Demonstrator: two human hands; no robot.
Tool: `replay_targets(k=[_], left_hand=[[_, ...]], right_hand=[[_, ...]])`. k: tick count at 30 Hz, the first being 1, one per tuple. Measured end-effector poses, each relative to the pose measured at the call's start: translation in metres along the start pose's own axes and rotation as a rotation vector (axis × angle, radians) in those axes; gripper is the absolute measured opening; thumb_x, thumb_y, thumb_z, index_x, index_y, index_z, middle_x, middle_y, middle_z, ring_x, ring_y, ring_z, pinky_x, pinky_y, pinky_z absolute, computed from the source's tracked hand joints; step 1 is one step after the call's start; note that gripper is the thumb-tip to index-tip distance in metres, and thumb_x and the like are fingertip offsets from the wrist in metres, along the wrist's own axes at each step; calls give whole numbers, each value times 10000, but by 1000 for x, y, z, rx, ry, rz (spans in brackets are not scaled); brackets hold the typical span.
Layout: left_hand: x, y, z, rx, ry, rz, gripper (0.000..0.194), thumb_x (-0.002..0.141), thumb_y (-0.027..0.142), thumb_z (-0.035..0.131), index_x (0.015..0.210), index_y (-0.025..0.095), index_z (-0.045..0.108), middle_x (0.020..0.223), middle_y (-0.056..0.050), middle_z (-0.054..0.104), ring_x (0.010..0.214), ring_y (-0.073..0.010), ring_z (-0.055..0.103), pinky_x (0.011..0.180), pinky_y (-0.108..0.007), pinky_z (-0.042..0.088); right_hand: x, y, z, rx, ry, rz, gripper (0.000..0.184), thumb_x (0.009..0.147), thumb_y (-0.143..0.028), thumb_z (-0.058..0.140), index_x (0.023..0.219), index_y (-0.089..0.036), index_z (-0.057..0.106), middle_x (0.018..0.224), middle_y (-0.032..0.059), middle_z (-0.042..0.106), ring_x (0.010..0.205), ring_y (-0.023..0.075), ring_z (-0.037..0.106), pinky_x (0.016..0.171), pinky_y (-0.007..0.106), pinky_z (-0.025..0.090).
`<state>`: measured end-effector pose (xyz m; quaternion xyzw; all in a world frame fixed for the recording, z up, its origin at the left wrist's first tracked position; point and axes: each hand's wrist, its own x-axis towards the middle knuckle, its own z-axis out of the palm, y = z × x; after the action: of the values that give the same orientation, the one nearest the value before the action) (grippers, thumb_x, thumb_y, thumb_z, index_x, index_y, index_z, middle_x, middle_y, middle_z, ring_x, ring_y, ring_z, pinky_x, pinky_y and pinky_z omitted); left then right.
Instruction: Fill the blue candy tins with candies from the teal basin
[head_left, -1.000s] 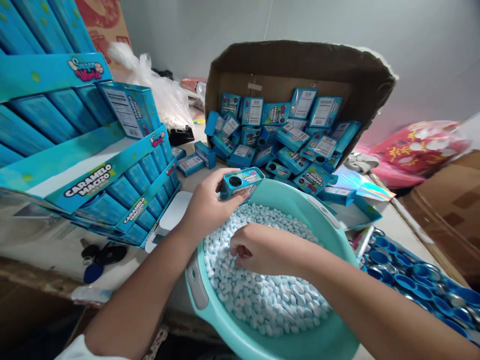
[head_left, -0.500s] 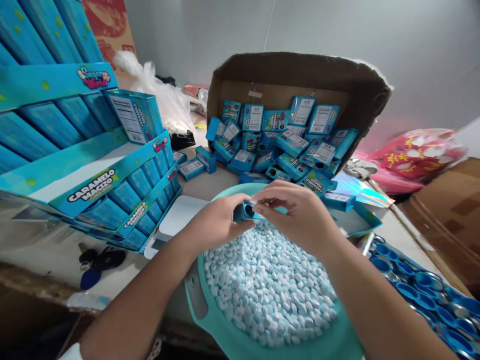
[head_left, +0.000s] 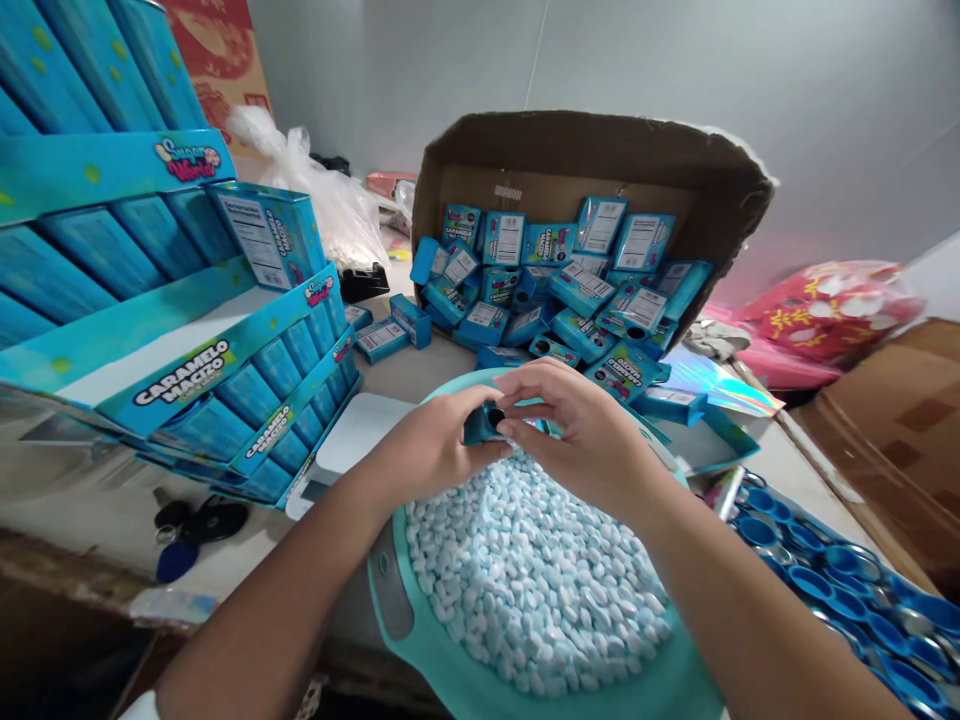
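Note:
Over a teal basin (head_left: 400, 650) heaped with small white and pale blue candies (head_left: 540, 570), my left hand (head_left: 427, 445) grips a small blue candy box (head_left: 478, 425). One end of the box faces right and has a dark round hole in it. My right hand (head_left: 581, 420) is curled at that end, thumb and fingertips bent together beside the hole. Whatever lies between those fingertips is too small or too hidden to name. Behind both hands, several like blue boxes (head_left: 585, 290) lie piled in and before a tipped cardboard carton (head_left: 600, 150).
Stacked blue display trays (head_left: 172, 380) filled with boxes rise on the left. A white scale (head_left: 367, 430) sits between them and the basin. Blue ring-shaped pieces (head_left: 817, 585) fill the lower right. Beyond are a red bag (head_left: 832, 310) and a brown carton (head_left: 892, 420).
The right fingertips have shifted slightly at the box's end, and more of the dark hole shows. A pale speck seen there before is no longer visible. My left hand keeps its grip.

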<state>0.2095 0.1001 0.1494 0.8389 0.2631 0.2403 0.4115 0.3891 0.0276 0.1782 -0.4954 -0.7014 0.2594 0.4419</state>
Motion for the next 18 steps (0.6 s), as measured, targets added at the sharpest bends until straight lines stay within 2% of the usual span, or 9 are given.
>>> replay_targets(k=[2,3,6,8,10,12,15,17,18], left_hand=[[0,0,1,-47,55,1,433,860,394,707,1267,265,632,1205,-52,716,1052,-268,692,907,-385,557],[0,0,2,-77,116,11,445,854,400,719,1268,260,635,1220,-61,713,1072,-270,689,922,-387,558],[-1,2,2,-107,417,69,493,817,386,773,1270,250,632,1252,-76,700,1123,-267,677,974,-388,552],[-2,3,-2,-53,627,93,515,806,366,788,1281,259,619,1250,-72,695,1116,-252,677,981,-380,553],[-6,3,-11,10,778,78,515,812,359,780,1284,257,601,1190,-61,703,1052,-226,692,924,-352,574],[-13,0,-23,48,886,62,492,808,359,777,1245,230,591,1122,-55,697,957,-200,703,837,-319,589],[-31,-10,-37,136,1061,50,468,772,353,797,1158,210,573,1096,-50,649,859,-171,690,751,-299,584],[-46,-21,-42,255,1143,24,424,756,345,803,1083,217,565,1068,-43,629,859,-174,673,746,-307,575],[-53,-26,-43,321,1147,1,388,754,342,800,1036,221,563,1052,-39,627,888,-183,667,759,-310,569]], right_hand=[[0,-1,0,-7,86,-60,199,910,-147,633,1086,-236,663,1099,52,604,1028,178,641,872,331,612],[0,-2,0,-15,172,-96,156,918,-161,635,1053,-233,669,1081,56,610,1015,183,639,848,332,610],[0,-3,7,-32,447,-232,100,923,-147,633,957,-237,662,968,47,607,903,178,624,745,325,576],[-1,-2,17,-60,472,-336,145,918,-107,611,936,-246,648,900,38,596,839,177,604,715,336,546],[-3,-1,30,-84,361,-410,178,915,-84,580,944,-249,639,871,39,601,827,187,599,725,352,532],[-5,1,41,-89,182,-408,174,924,-94,557,969,-242,638,890,52,613,849,197,605,742,358,530],[-8,6,53,-165,-176,-247,173,942,-183,595,1106,-220,636,1086,96,633,1006,228,613,859,394,530],[-9,10,57,-270,-403,-110,324,927,-263,656,1240,-202,602,1216,129,602,1117,271,591,944,443,512],[-10,12,58,-313,-486,-62,403,916,-295,680,1291,-191,579,1252,144,584,1155,291,576,970,463,503]])
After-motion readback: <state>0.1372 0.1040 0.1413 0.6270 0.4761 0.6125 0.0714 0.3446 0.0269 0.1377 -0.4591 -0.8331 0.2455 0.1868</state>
